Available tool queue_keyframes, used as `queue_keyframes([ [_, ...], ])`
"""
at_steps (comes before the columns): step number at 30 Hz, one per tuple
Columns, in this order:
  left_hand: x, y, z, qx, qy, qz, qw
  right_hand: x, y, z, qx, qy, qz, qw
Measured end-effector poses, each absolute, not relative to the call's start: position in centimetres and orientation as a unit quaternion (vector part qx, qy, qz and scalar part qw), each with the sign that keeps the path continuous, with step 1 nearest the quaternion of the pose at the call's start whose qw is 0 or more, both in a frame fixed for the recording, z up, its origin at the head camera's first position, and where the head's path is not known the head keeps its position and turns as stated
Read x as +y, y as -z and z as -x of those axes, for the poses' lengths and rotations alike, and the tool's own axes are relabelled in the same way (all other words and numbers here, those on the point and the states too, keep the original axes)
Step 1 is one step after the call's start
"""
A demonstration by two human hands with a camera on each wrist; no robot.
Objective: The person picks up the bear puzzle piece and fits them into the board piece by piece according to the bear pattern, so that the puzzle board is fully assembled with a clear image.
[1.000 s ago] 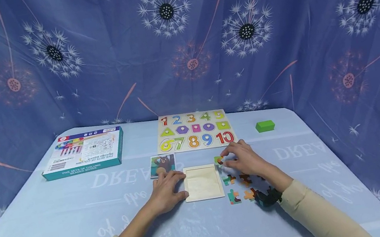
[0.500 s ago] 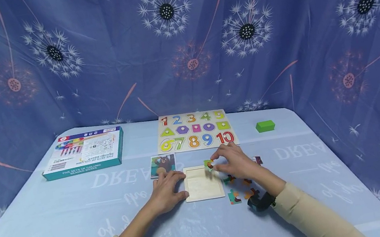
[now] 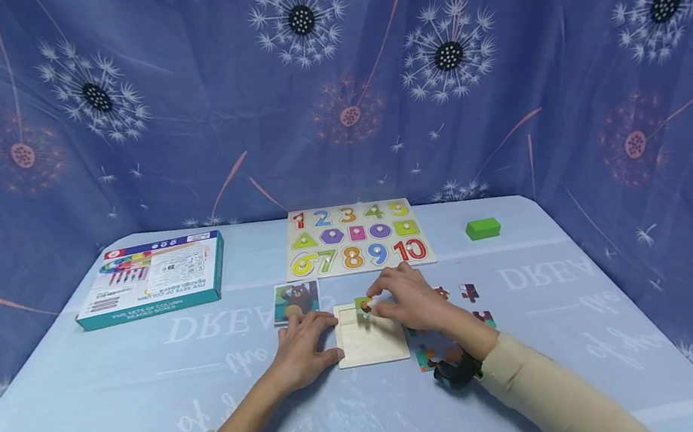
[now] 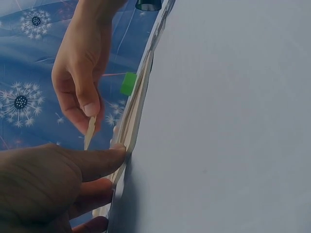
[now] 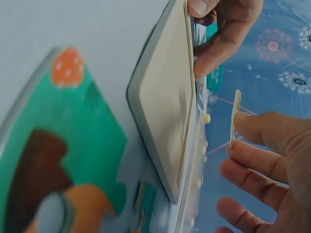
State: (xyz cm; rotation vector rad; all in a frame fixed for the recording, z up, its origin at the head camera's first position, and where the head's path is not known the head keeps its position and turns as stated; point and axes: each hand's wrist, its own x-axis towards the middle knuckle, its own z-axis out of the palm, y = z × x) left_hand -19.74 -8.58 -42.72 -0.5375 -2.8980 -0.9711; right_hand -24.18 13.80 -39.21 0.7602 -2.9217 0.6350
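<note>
While pinching a puzzle piece (image 3: 361, 306) between the thumb and forefinger of the right hand (image 3: 408, 299), with the other fingers loose, rests the left hand (image 3: 306, 349), fingers relaxed and spread, against the left rim of a wooden tray (image 3: 358, 348). Holds the piece above the tray and apart from it, against its far part in the head view. Seen edge-on in the right wrist view, lies roughly parallel to the tray's base; judging from that, would need lowering more than tipping to meet the wood. Sits nearer the right hand, well clear of the left. Offers no plain long axis, being partly covered by fingertips. Has loose pieces (image 3: 469, 292) to the right, some hidden behind the right forearm (image 3: 471, 332), and a bear picture (image 3: 296, 299) just beyond the left hand.
</note>
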Motion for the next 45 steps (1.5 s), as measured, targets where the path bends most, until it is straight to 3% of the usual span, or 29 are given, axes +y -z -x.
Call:
queue_keyframes([
  [45,-8.6,42.7,19.7,-0.936,0.308,0.171,0.012,10.5,40.9,25.2,-0.961,-0.127,-0.246,-0.005],
])
